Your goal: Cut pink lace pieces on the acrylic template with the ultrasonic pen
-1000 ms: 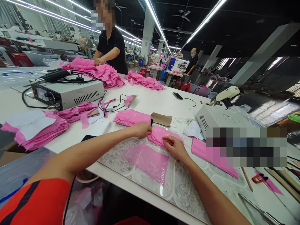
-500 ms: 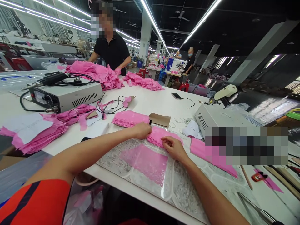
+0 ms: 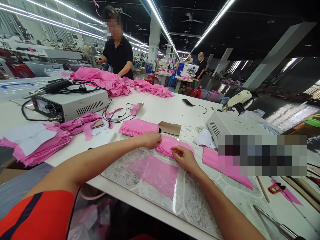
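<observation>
The left hand [image 3: 150, 139] is resting knuckles-up on the far left edge of a small stack of pink lace pieces [image 3: 170, 145], its fingers curled onto the fabric; whether they are pinching a layer cannot be told. The right hand [image 3: 183, 157] is lying on the near right edge of the same stack, fingers bent and pressing on the top piece. The stack is sitting at the far edge of a clear glass plate [image 3: 190, 203] that is covering the near part of the white bench [image 3: 165, 110]. A single flat pink lace piece [image 3: 155, 173] is lying on the plate just nearer than the stack. A taller pink stack [image 3: 137, 127] is lying just beyond the left hand, beside a brown card [image 3: 170, 128]. A grey control box [image 3: 72, 103] with black cables is standing well to the left, and a white box [image 3: 230, 125] is standing to the right. Across the bench, a person in a black shirt [image 3: 119, 56] is standing behind a large heap of pink fabric [image 3: 100, 78]. A phone [image 3: 187, 102] is lying near the far edge.
</observation>
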### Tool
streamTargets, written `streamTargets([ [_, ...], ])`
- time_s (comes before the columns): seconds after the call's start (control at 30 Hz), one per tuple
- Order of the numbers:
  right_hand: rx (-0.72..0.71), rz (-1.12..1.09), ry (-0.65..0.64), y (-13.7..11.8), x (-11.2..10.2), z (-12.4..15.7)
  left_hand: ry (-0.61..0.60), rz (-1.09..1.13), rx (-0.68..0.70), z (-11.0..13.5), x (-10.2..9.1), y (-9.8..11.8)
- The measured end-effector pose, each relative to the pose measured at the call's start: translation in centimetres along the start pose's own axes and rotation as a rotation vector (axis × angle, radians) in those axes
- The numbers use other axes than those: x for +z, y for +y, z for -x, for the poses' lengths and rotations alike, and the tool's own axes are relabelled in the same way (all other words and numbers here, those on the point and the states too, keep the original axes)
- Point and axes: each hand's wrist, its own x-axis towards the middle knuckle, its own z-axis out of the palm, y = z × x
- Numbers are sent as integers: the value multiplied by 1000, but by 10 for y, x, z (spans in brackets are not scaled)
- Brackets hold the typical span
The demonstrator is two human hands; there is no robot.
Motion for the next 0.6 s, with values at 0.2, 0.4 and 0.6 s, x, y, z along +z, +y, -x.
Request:
streamTargets([
  [0.2, 0, -5, -1, -1, -1, 0, -16, 13, 15, -3, 1, -2],
  [0.4, 7, -21, 3, -1, 0, 0, -40, 16, 27, -2, 1, -4],
  [0.6, -4, -32, 8, 0, 1, 0, -40, 29, 20, -2, 0, -6],
])
